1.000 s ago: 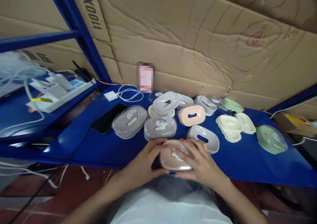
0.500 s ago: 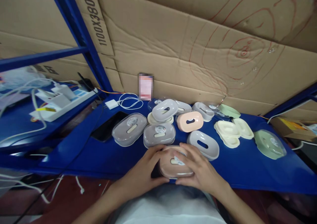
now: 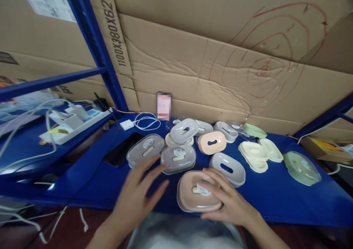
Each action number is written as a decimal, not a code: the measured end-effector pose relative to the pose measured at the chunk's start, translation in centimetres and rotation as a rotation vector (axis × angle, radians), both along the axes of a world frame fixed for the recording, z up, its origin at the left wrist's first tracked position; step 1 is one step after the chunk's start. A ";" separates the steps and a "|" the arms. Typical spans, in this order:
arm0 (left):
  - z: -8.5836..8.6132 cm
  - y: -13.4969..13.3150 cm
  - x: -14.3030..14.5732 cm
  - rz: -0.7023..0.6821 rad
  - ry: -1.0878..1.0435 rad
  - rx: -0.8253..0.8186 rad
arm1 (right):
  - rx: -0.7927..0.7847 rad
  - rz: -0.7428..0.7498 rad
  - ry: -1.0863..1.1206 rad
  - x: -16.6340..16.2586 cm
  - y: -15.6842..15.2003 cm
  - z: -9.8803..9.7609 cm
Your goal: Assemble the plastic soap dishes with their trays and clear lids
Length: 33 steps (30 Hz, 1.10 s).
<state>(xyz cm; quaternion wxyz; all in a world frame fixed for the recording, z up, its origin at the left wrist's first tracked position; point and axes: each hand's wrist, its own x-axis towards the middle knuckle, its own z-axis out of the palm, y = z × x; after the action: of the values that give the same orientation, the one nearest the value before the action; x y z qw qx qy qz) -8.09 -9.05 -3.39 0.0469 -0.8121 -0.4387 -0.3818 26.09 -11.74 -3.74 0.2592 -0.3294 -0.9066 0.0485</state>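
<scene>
A pink soap box with a clear lid (image 3: 193,197) lies at the near edge of the blue table (image 3: 275,197). My right hand (image 3: 223,201) grips its right side, fingers over the lid and its round sticker. My left hand (image 3: 138,194) hovers to the left of the box, off it, fingers stretched out and a little blurred. Its fingertips reach toward two grey lidded boxes, one on the left (image 3: 145,150) and one beside it (image 3: 178,158).
More oval boxes and lids lie behind: a grey base (image 3: 227,164), a pink box (image 3: 211,142), cream trays (image 3: 256,152), a green lidded box (image 3: 302,162). A white power strip (image 3: 74,126) with cables sits left. Cardboard sheets stand behind the table.
My left hand has let go of the pink box and moved left, fingers opening. The right hand stays on the box. The camera has tilted slightly, so everything sits lower in view.
</scene>
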 end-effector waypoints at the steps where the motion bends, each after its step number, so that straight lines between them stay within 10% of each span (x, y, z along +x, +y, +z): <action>1: 0.2 0.5 -0.9 0.136 0.032 0.049 | 0.018 0.020 0.012 0.1 0.1 0.4; 10: -0.7 7.1 -3.2 0.343 0.191 -0.043 | 0.101 -0.066 0.130 -3.7 9.7 8.3; 15: -0.1 10.4 -3.6 0.187 0.133 -0.090 | -0.008 -0.245 0.137 -10.3 17.3 10.8; 24: -0.2 10.7 -4.5 0.076 -0.134 -0.161 | -0.090 -0.392 -0.125 -19.8 18.3 10.0; 33: -1.9 11.9 -6.2 0.012 -0.320 -0.307 | -0.236 -0.131 -0.049 -19.1 16.1 8.3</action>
<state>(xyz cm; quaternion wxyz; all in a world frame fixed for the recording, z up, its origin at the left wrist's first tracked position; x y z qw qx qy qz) -14.28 2.89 -5.33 -0.1451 -0.7362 -0.4984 -0.4342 7.04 4.39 4.52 0.1991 -0.4173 -0.8772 0.1296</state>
